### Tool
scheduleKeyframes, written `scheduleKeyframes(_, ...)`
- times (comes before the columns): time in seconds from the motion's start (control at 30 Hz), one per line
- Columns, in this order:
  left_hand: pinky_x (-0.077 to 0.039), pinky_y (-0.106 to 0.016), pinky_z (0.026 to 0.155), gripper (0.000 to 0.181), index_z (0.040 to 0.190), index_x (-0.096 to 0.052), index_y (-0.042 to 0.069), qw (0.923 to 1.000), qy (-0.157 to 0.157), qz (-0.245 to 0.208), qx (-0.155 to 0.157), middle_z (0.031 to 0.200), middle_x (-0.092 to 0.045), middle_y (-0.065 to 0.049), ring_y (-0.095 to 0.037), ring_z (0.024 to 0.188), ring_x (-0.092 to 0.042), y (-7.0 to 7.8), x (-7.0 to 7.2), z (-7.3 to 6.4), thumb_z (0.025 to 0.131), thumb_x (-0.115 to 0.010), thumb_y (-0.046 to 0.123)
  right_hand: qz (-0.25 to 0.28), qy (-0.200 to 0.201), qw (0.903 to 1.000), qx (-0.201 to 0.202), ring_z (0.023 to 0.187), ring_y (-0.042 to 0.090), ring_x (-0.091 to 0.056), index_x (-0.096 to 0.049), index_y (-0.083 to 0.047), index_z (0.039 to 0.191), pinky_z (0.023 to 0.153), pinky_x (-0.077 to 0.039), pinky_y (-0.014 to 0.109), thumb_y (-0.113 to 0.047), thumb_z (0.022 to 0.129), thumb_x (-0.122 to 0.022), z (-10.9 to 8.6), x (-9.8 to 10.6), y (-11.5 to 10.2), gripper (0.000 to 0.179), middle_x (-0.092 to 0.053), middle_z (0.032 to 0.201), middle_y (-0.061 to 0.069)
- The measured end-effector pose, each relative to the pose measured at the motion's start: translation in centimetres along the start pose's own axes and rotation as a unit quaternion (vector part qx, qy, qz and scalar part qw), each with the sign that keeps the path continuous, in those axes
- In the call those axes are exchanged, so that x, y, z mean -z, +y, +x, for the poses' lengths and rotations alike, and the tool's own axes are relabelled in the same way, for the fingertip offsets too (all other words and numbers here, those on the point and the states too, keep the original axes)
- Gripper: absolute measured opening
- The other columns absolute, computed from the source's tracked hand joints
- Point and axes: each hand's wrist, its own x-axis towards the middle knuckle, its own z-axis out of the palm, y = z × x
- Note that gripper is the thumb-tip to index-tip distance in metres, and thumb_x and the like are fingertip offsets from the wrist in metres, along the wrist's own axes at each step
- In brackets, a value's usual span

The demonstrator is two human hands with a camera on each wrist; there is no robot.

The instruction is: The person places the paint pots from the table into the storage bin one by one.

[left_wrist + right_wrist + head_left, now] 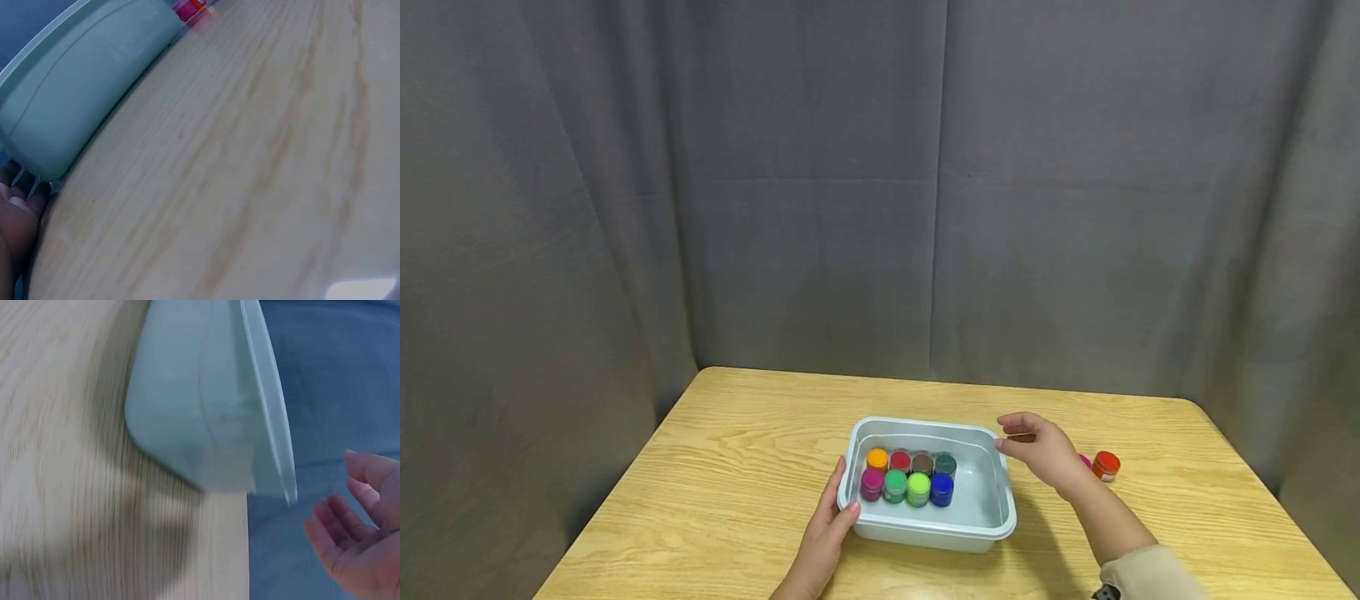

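A pale grey plastic tub stands on the table, with several small paint jars in two rows toward its left side. An orange-lidded jar is at the back left, and a blue jar ends the front row. My left hand holds the tub's left side, thumb at the rim; in the left wrist view its fingers are partly hidden by the tub's corner. Over the tub's back right corner, my right hand is loosely bent with nothing in it. The right wrist view shows that hand apart from the rim.
On the wooden table, right of the tub, a red jar stands beside a magenta jar, which my right hand partly hides. Grey curtains surround the table at the back and sides.
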Motion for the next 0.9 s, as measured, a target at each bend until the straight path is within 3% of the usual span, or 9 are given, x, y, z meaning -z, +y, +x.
scheduleKeyframes(0.3, -0.017, -0.052, 0.119, 0.064, 0.158, -0.017, 0.013, 1.0000, -0.001, 0.005, -0.003, 0.165, -0.010, -0.016, -0.042, 0.150, -0.012, 0.0, 0.0, -0.1, 0.102, -0.047, 0.019, -0.018, 0.029, 0.9991, -0.026, 0.120, 0.041, -0.054, -0.050, 0.004, 0.135, 0.085, -0.056, 0.040, -0.026, 0.096, -0.061, -0.3, 3.8, 3.6, 0.050, -0.051, 0.135, 0.030)
scheduleKeyframes(0.43, -0.017, -0.052, 0.119, 0.063, 0.158, -0.018, 0.014, 1.0000, 0.001, 0.002, -0.003, 0.165, -0.009, -0.015, -0.041, 0.150, -0.012, 0.0, 0.0, -0.1, 0.102, -0.047, 0.019, -0.030, 0.039, 0.9975, -0.050, 0.125, 0.045, -0.047, -0.045, 0.005, 0.139, 0.092, -0.054, 0.046, -0.030, 0.099, -0.057, -0.6, 5.5, 5.2, 0.054, -0.043, 0.140, 0.032)
scheduleKeyframes(0.63, -0.016, -0.052, 0.120, 0.063, 0.158, -0.018, 0.014, 1.0000, 0.001, 0.005, -0.002, 0.165, -0.010, -0.015, -0.041, 0.150, -0.011, 0.0, 0.0, 0.0, 0.102, -0.047, 0.018, -0.040, 0.047, 0.9936, -0.095, 0.137, 0.054, -0.027, -0.034, 0.005, 0.146, 0.109, -0.036, 0.064, -0.033, 0.101, -0.050, -1.1, 7.2, 7.4, 0.061, -0.026, 0.150, 0.037)
scheduleKeyframes(0.9, -0.017, -0.050, 0.119, 0.063, 0.158, -0.017, 0.015, 1.0000, 0.000, 0.009, -0.002, 0.165, -0.009, -0.014, -0.040, 0.150, -0.012, 0.0, 0.0, -0.1, 0.102, -0.047, 0.019, -0.040, 0.057, 0.9891, -0.130, 0.137, 0.057, -0.022, -0.024, 0.008, 0.148, 0.112, -0.030, 0.066, -0.032, 0.101, -0.049, -1.4, 8.0, 10.5, 0.067, -0.020, 0.151, 0.040)
